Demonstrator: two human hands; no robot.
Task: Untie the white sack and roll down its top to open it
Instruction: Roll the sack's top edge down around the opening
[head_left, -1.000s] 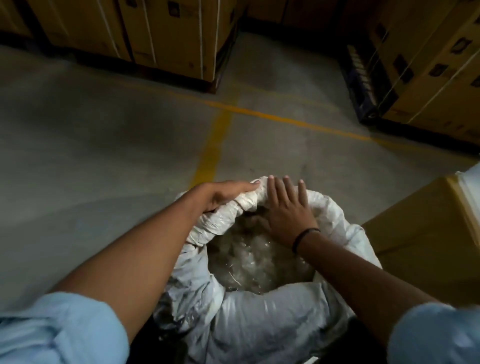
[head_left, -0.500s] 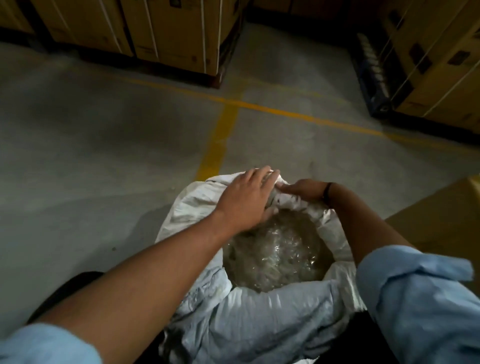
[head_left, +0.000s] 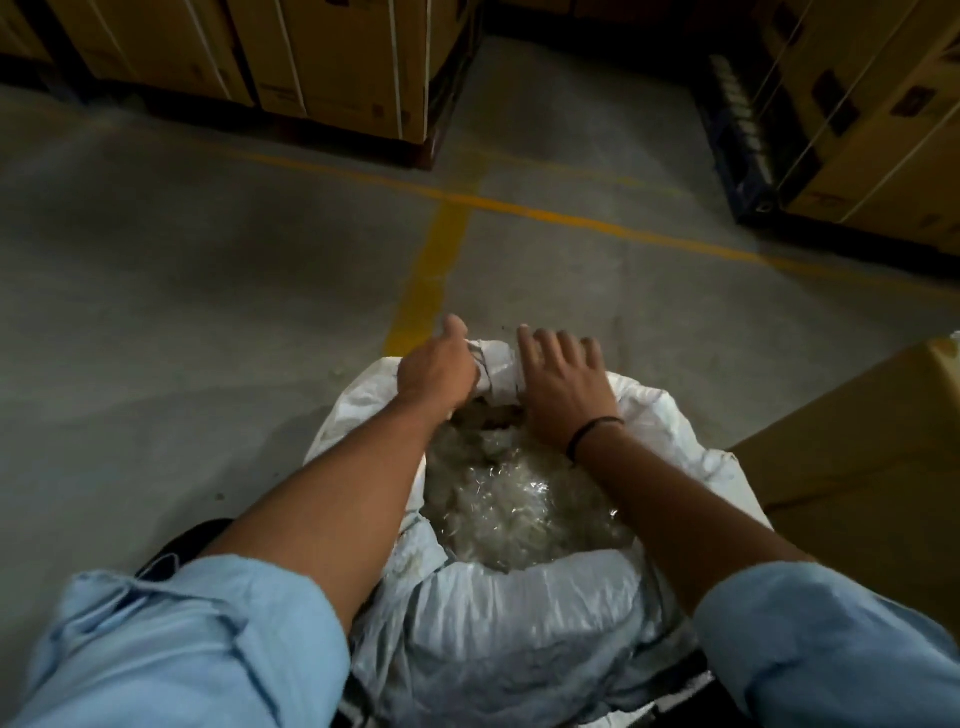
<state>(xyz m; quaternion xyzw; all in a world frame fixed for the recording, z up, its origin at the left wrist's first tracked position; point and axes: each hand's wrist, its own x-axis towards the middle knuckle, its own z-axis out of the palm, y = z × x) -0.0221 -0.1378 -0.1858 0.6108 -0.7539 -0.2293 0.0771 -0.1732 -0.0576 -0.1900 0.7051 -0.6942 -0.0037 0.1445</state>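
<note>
– So where is the sack (head_left: 498, 623) now?

– Right at the person's feet on the concrete floor (head_left: 208, 312), mouth open, with a cardboard box (head_left: 852, 493) beside it at 3 o'clock. Crinkly clear plastic (head_left: 519, 504) shows inside.

– And the 2 hands?

– Both sit on the far rim, at 12 o'clock. The left hand (head_left: 436, 371) is curled closed around a bunched fold of cloth; the right hand (head_left: 563, 387) lies flat over the rim with fingers spread, pressing the fold down.

– How will it handle?

– Soft and limp, I judge: woven cloth that creases and slumps rather than standing stiff. The filling looks light, so the body may shift when tugged. The weave could be slick, so a full-fist grip beats a pinch.

– Where to take hold?

– On the rolled rim itself, working round from 12 toward 3 and 9 o'clock.
</note>
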